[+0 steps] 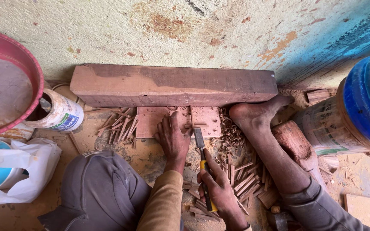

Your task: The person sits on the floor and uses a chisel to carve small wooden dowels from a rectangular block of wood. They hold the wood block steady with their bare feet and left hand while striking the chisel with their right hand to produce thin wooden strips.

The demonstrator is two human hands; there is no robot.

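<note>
The right hand (219,188) has a closed grip on a chisel (202,164). Just ahead of the grip, the left hand (174,139) lies flat, open, on a small wood board (150,119). If the chisel slips, it may cut those fingers.

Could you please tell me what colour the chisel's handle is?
Yellow and black, on the chisel in the right hand; head view.

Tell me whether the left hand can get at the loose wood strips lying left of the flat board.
Probably yes: the left hand rests on the flat board, and the wood strips lie just beside it with nothing between.
</note>
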